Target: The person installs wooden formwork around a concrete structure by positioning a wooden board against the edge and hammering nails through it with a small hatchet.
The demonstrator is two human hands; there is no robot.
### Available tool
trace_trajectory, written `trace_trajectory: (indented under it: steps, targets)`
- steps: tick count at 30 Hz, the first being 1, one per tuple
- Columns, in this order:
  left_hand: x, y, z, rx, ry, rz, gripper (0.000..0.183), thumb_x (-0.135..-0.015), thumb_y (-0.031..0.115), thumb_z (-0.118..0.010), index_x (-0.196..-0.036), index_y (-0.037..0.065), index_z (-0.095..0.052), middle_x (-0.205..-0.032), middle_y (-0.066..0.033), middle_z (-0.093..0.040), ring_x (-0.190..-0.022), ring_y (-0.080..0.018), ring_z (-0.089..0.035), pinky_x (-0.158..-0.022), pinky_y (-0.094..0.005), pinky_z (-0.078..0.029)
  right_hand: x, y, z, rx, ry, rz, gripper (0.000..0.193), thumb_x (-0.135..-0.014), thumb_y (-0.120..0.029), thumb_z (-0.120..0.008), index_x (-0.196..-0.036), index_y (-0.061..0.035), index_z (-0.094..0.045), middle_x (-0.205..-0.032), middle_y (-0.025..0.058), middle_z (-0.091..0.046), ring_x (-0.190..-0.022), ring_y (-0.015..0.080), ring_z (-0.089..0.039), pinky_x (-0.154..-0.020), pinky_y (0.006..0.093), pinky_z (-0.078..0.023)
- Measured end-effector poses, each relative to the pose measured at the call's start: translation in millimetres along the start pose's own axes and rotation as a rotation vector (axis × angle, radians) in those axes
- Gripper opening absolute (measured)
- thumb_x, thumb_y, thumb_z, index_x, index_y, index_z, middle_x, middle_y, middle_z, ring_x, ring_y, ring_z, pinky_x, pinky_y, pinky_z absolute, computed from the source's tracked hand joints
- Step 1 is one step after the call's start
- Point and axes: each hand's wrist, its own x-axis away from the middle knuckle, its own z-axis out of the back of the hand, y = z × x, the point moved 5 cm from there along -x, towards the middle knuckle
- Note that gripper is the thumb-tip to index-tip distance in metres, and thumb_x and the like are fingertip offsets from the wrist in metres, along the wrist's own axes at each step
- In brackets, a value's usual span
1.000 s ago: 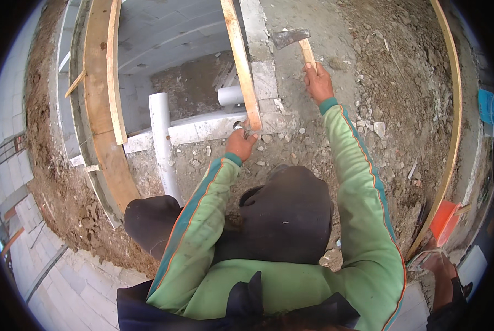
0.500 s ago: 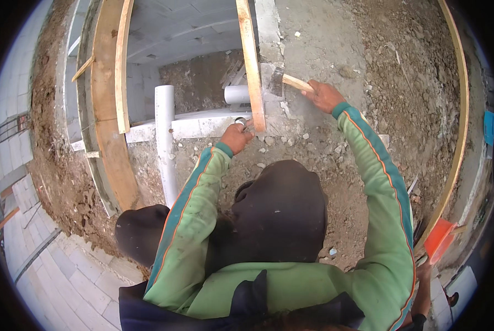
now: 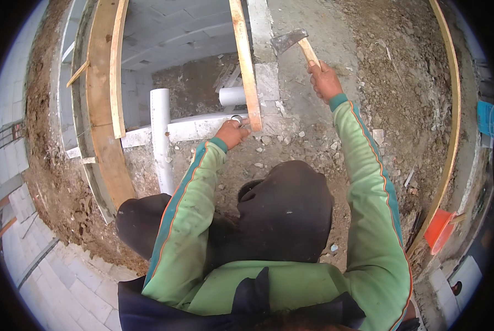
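Note:
My right hand (image 3: 325,81) grips the wooden handle of a hatchet (image 3: 291,41). Its dark, flared head is raised above the concrete, to the right of a wooden strip (image 3: 243,49). My left hand (image 3: 232,134) is closed at the near end of that strip, with fingertips at its left edge; some fingers are hidden. A small round ring-like thing (image 3: 236,118) shows just beyond the left knuckles, and I cannot make out what it belongs to. Left of this hand stands a white pipe (image 3: 160,118), while a shorter white pipe (image 3: 232,96) lies behind the strip.
A pit lined with grey blocks (image 3: 180,33) opens ahead, bordered by a pale ledge (image 3: 194,129). Planks (image 3: 102,83) run along its left side. Rubble (image 3: 291,149) lies before my knees. A long wooden strip (image 3: 454,99) and an orange object (image 3: 439,231) are at the right.
My right hand has lifted the hatchet up and away from the strip, and its head has swung into fuller view. My left hand has stayed at the strip's end.

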Motion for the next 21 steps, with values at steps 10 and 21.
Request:
trace_trajectory:
  steps: [10,21]
  targets:
    - [6,8,-2,0.005,-0.042,-0.015,0.054,-0.081,0.015,-0.063,-0.134,0.010,-0.053,-0.068,0.0008,-0.056,-0.050,-0.0077,-0.043,-0.047,-0.0245,-0.036,14,-31,-10,0.466,0.072,0.324,0.047,-0.091,-0.045,-0.052,-0.101,0.0007,-0.058,-0.094,0.0252,-0.064,-0.093,0.0424,-0.061,-0.079,0.0483,-0.046]
    - [1,1,-2,-0.006,-0.058,-0.010,0.057,-0.081,0.014,-0.064,-0.136,0.011,-0.051,-0.071,0.0003,-0.057,-0.057,-0.0078,-0.046,-0.051,-0.0236,-0.038,8,-105,4,0.387,0.280,0.264,0.044,-0.092,-0.041,-0.050,-0.107,0.0001,-0.058,-0.098,0.0248,-0.064,-0.093,0.0432,-0.061,-0.081,0.0496,-0.046]
